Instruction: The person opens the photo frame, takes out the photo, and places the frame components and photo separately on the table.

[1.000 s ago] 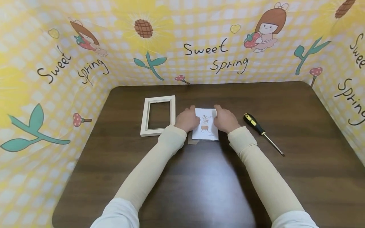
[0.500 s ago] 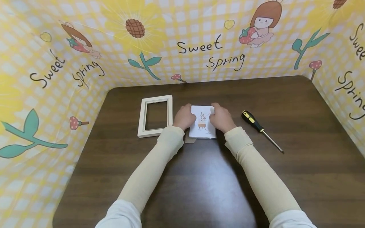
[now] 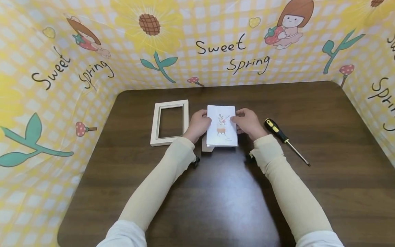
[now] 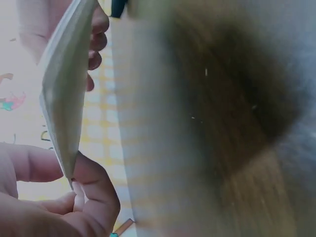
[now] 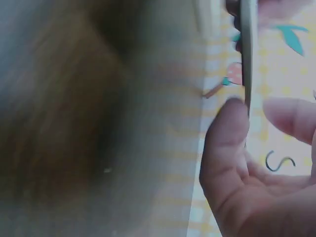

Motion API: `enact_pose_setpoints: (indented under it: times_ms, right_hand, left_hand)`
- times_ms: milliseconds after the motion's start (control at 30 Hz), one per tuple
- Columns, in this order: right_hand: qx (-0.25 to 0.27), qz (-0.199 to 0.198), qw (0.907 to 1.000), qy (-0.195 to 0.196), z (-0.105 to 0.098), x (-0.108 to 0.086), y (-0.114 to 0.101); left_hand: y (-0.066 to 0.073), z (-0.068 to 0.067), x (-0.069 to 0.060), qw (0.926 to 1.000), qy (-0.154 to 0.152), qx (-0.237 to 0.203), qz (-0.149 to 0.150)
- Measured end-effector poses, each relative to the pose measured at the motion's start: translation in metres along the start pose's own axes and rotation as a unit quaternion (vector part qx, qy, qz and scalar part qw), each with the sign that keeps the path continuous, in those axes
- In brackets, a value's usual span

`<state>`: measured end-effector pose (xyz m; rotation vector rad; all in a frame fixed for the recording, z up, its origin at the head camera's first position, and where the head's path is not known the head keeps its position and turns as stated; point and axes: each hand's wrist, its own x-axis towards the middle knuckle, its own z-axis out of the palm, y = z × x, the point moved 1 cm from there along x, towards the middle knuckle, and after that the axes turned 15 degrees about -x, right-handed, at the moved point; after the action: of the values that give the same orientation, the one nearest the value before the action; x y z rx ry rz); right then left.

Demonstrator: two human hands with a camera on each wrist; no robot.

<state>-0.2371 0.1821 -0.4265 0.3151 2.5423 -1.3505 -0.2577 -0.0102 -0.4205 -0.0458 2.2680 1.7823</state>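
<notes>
In the head view a white picture card (image 3: pixel 222 127), printed with a potted plant, is held between my two hands over the table. My left hand (image 3: pixel 198 125) pinches its left edge, thumb on the front and fingers behind, as the left wrist view also shows. The right hand (image 3: pixel 249 122) holds the right edge; in the right wrist view its fingers lie behind the card (image 5: pixel 248 54) and the thumb is on the front side. A brown piece (image 3: pixel 207 147) sticks out below the card's lower left corner, mostly hidden. The card looks like a thin stack, its layers unclear.
An empty white picture frame (image 3: pixel 155 123) lies on the dark wooden table (image 3: pixel 197 206), left of my left hand. To the right is a black and yellow screwdriver (image 3: pixel 285 140). Yellow checked cloth (image 3: pixel 172 75) walls the back and sides.
The card has come up off the table towards me and looks larger. My fingers have shifted from its upper corners to its sides. Frame and screwdriver stay where they were.
</notes>
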Motion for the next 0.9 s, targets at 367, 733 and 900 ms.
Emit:
enact_pose_setpoints:
  times_ms: [367,733,900]
  right_hand:
    - [0.037,-0.015,0.9922,-0.119,-0.003,-0.017,-0.015]
    - [0.061,-0.023,0.9919,-0.109,-0.001,-0.027,-0.018]
    - [0.081,-0.022,0.9906,-0.108,0.000,-0.030,-0.021]
  left_hand:
    - [-0.006,-0.032,-0.035,0.9897,-0.029,-0.140,0.004]
    - [-0.013,-0.048,-0.048,0.9828,-0.054,-0.177,0.011]
    - [-0.016,-0.050,-0.053,0.9861,-0.063,-0.152,0.026]
